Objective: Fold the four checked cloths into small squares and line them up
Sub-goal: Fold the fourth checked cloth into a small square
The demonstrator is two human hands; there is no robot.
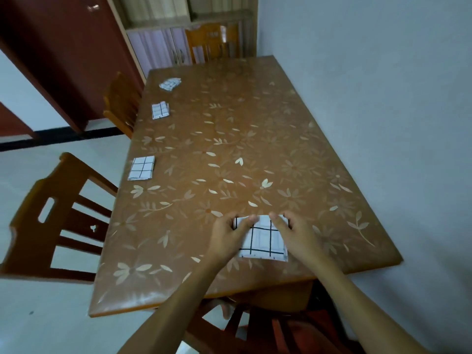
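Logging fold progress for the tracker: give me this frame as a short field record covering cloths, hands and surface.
surface: table with a leaf-patterned cover
folded and placed: three, spaced along the left edge: far cloth, middle cloth, near cloth
in work: fourth cloth, flat by the near edge
left hand: pinches the fourth cloth's far left corner
right hand: pinches its far right corner
line-up: fourth cloth not yet in the row
nearby: wooden chair at the left side

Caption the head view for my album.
Left hand and right hand pinch the near checked cloth on the floral table; three folded cloths line its left edge.
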